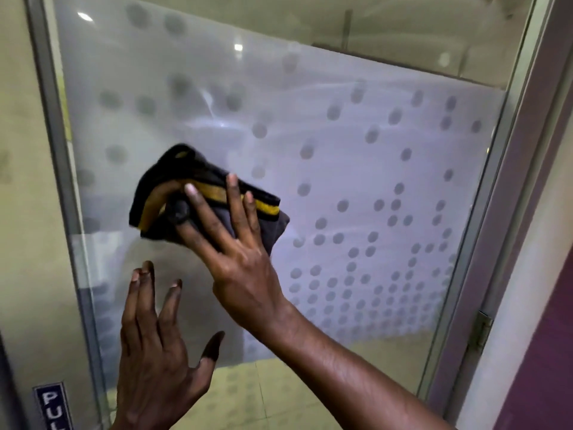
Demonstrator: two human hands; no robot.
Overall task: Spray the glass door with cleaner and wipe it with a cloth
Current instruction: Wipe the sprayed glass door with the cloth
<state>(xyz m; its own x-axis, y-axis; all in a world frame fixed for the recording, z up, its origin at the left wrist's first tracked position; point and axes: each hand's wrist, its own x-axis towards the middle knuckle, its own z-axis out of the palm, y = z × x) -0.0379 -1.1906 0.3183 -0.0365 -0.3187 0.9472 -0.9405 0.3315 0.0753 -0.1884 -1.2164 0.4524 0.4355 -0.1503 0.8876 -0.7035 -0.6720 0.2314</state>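
The glass door [356,156] fills the view, frosted with a pattern of grey dots. My right hand [235,252] presses a dark cloth [186,178] with a yellow stripe flat against the glass, left of the middle, fingers spread over it. Below it, my left hand [155,358] is open with fingers apart, held at the glass and holding nothing. No spray bottle is in view.
The door's metal frame [496,228] runs down the right side with a hinge [480,332] low on it. Another frame bar [55,150] stands at the left. A blue "PULL" sticker [52,405] sits at the bottom left. A purple wall [548,352] lies at the right.
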